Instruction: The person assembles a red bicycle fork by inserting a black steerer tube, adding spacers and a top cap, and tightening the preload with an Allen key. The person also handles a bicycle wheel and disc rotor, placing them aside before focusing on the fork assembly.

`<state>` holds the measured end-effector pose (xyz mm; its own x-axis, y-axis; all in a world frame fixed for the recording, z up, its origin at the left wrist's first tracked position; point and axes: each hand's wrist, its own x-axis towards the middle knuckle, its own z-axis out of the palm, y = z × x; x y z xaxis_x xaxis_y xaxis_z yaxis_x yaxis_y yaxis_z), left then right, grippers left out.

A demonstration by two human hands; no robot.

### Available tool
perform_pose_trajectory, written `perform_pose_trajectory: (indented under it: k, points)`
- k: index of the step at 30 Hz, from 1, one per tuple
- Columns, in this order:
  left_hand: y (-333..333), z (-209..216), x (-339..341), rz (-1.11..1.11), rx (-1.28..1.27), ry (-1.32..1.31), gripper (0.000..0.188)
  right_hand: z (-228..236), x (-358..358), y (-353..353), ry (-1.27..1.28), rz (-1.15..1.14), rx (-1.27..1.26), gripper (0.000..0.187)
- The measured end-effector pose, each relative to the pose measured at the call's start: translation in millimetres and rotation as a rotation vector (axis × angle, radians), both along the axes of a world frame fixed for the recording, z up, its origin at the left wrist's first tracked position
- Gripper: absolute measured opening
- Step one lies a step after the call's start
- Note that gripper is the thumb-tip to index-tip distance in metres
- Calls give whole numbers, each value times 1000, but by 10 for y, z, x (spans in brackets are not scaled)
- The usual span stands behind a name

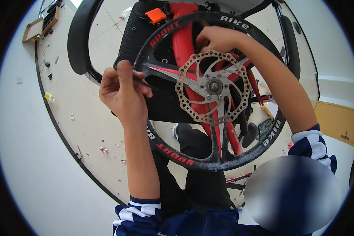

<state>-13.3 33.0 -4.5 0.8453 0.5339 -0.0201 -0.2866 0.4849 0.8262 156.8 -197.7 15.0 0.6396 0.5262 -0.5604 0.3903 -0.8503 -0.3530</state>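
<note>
The left hand [122, 92] pinches a thin black tool at the wheel [210, 92] rim. The right hand [216, 38] pinches near the red frame [185, 43]. The work looks unfinished; the wheel sits in the frame.

Upper left, on the floor by the wall, we note an open brown cardboard box [32, 30], flat and rectangular. On the black wheel rim [173, 155] we see lettered labels, red ones and white ones. No screens noted.
</note>
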Motion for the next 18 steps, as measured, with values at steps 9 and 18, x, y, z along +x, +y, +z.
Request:
perform_pose_trajectory:
  k: [9,18]
  points:
    - [-358,647,221,-379,511,-344,9,1149,-1252,20,-58,-170,673,23]
    - [-526,466,149,-584,589,-356,16,828,-1637,-94,-145,-435,707,16]
